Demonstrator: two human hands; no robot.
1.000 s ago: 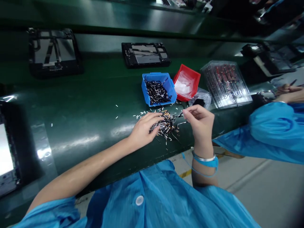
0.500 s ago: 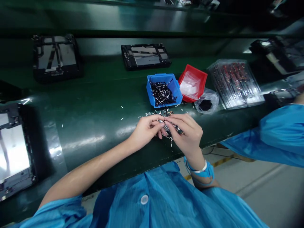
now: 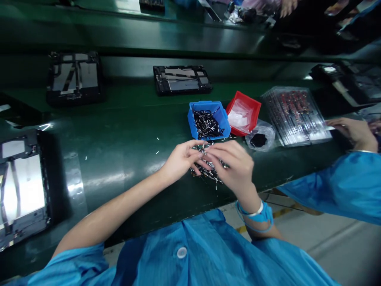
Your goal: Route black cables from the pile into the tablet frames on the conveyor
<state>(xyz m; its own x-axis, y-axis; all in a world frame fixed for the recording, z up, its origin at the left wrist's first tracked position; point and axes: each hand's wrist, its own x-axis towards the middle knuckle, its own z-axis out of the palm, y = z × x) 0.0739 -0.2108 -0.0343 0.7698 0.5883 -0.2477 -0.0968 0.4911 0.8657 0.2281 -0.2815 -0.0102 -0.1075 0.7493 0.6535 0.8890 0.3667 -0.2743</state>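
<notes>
My left hand (image 3: 182, 161) and my right hand (image 3: 234, 163) meet fingertip to fingertip over a pile of small black-and-silver strips (image 3: 210, 174) on the green work surface. Both have thumb and forefinger pinched together, around something too small to make out; the right one is slightly blurred. Just beyond them stands a blue bin (image 3: 222, 117), with many thin black strips with pale ends (image 3: 205, 124) inside. Tiny white slips (image 3: 157, 138) lie scattered on the surface to the left.
A red bin (image 3: 254, 109) holding clear plastic touches the blue one. Beside it are a clear bag with black pieces (image 3: 258, 140) and stacked clear trays (image 3: 297, 115). Opened devices (image 3: 182, 79) lie along the back and left. At right, a co-worker's hand (image 3: 354, 131) reaches near the trays.
The view has tilted up slightly, so things sit lower. My fingertips have shifted a little apart, showing more of the pile. The co-worker's hand has come into view at right.
</notes>
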